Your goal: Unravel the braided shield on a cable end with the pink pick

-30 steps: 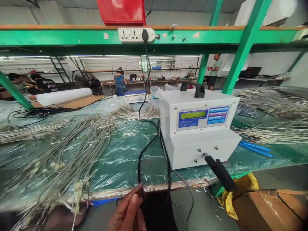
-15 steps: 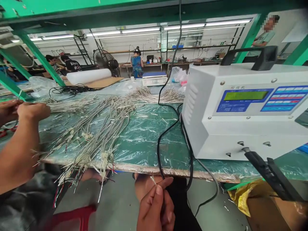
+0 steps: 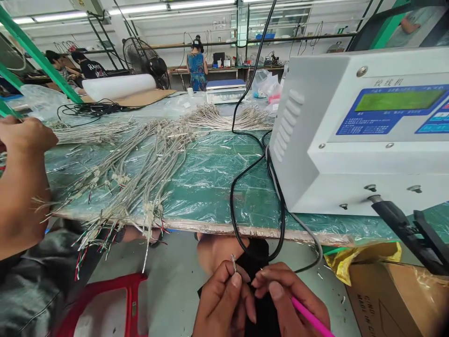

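- Pink pen-like stick (image 3: 310, 318) is poking out from under the right hand (image 3: 289, 295) at bottom centre-right, with the curled fingers closed around it.
- Left hand (image 3: 224, 299) is closed, its thumb and forefinger pinching a short braided wire end (image 3: 234, 263) that is sticking upward at bottom centre, just beside the right hand's fingers.
- Black cloth (image 3: 261, 299) is hanging behind both hands, next to a bare knee (image 3: 215, 252).
- Co-worker's hand (image 3: 24, 133) is reaching in at the left edge, above a grey sleeve (image 3: 31, 267).
- Braided wire bundles (image 3: 129, 173) are lying across the plastic-sheeted green table (image 3: 217, 187), their coloured ends hanging over the edge at lower left.
- White control box (image 3: 351, 131) is standing at right, showing a green display (image 3: 400, 100), with a black cable (image 3: 252, 187) trailing down past the table edge.
- Black handle (image 3: 396, 220) is sticking out of the box front.
- Cardboard box (image 3: 386, 299) and yellow bag (image 3: 365, 262) are sitting at lower right, while a red stool (image 3: 105, 304) is standing at lower left.
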A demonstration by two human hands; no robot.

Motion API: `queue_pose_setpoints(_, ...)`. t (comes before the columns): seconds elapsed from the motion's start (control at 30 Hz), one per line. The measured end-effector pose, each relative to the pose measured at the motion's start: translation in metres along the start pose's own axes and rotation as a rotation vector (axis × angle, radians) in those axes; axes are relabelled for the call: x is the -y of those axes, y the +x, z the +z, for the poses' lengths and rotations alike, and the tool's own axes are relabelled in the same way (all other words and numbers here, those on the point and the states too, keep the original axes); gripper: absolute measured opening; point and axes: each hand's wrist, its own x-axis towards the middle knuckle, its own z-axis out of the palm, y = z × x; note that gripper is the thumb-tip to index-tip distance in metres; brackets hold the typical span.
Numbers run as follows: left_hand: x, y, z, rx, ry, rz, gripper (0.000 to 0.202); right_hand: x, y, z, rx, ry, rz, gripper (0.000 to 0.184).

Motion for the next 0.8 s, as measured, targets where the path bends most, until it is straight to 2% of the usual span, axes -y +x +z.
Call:
queue_pose_setpoints(0.07, -0.001, -0.001, -0.002, 0.004, 0.042, 0.014, 0.035, -0.001, -0.001, -0.003, 0.047, -0.009, -0.051, 0.024)
queue_pose_setpoints(0.13, -0.001, -0.002, -0.003, -0.040, 0.086, 0.030, 0.035, 0.000, -0.003, -0.005, 0.097, 0.000, -0.105, 0.035)
queue_pose_setpoints(0.17, 0.000, -0.004, -0.003, -0.066, 0.100, 0.033, 0.035, 0.000, -0.004, -0.006, 0.106, -0.003, -0.112, 0.035)
queue_pose_setpoints(0.33, 0.004, -0.008, 0.000, -0.215, 0.124, 0.038, 0.036, 0.000, -0.011, 0.004, 0.005, -0.025, -0.105, 0.005)
queue_pose_setpoints(0.4, 0.004, -0.008, 0.002, -0.239, 0.134, 0.041, 0.035, -0.002, -0.012, 0.007, -0.006, -0.072, -0.135, 0.005)
queue_pose_setpoints(0.6, 0.002, -0.006, 0.001, -0.202, 0.137, -0.008, 0.035, -0.006, -0.012, 0.002, -0.026, -0.377, -0.214, 0.009)
queue_pose_setpoints(0.8, 0.000, -0.002, -0.002, -0.138, 0.144, -0.047, 0.038, -0.002, -0.011, -0.001, -0.018, -0.498, -0.224, 0.008)
